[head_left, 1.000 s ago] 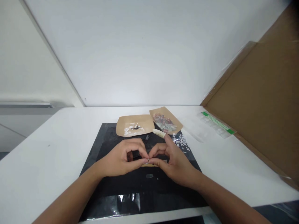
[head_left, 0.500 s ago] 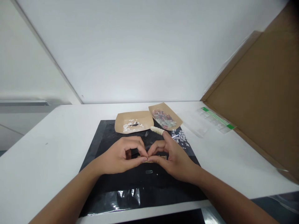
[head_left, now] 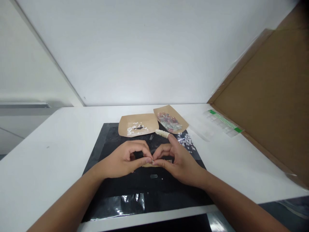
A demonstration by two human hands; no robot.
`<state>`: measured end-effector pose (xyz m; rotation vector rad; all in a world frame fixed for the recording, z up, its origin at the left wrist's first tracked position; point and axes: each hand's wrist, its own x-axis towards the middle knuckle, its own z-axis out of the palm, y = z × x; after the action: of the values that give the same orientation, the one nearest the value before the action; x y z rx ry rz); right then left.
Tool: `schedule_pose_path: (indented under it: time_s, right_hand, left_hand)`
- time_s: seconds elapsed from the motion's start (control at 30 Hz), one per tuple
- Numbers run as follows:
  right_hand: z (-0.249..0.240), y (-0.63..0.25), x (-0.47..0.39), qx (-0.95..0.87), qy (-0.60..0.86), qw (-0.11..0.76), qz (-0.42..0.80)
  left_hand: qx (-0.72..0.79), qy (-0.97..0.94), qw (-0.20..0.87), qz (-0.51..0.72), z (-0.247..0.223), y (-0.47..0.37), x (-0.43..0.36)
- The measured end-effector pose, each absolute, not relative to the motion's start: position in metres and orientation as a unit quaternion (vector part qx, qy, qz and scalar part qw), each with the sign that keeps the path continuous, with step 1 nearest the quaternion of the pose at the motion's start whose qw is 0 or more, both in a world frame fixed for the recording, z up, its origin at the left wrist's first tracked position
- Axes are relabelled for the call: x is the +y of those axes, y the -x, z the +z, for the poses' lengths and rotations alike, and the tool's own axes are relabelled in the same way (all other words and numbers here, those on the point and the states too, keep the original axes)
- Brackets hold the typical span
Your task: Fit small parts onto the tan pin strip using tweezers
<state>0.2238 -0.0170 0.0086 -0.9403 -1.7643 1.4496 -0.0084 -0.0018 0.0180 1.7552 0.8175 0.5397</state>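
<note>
Over the black mat (head_left: 116, 190), my left hand (head_left: 129, 159) and my right hand (head_left: 177, 161) meet fingertip to fingertip. Both are closed in a pinch around something tiny, too small to name. A pale finger cot (head_left: 162, 133) covers my right index finger, which points away from the pinch. Beneath the fingertips lies a small tan strip or board (head_left: 147, 165), mostly hidden by my hands. Just in front of it is a clear, elongated piece like a nail tip (head_left: 154, 176), with a white speck beside it. A similar clear piece (head_left: 151, 137) rests beyond my hands.
A brown paper tray (head_left: 123, 124) with white bits and a dark piece stands behind the mat. Beside it, another paper tray (head_left: 158, 111) holds small clear packets. White stickers (head_left: 185, 139) lie on the mat's right. A clear case with green strip (head_left: 225, 120) sits near the cardboard (head_left: 270, 96).
The two hands stay pinched together, with the fingertips shifting only slightly. The whole view has tilted a little; the trays and mat pieces stay in place.
</note>
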Motion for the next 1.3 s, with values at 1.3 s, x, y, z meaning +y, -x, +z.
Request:
schedule_pose_path:
  time_s: [1.3]
  right_hand:
    - [0.0124,-0.2218,-0.0158,-0.575,0.373,0.368,0.628]
  left_hand:
    - [0.205,-0.876,0.189,0.393,0.0126,0.0060,-0.0039]
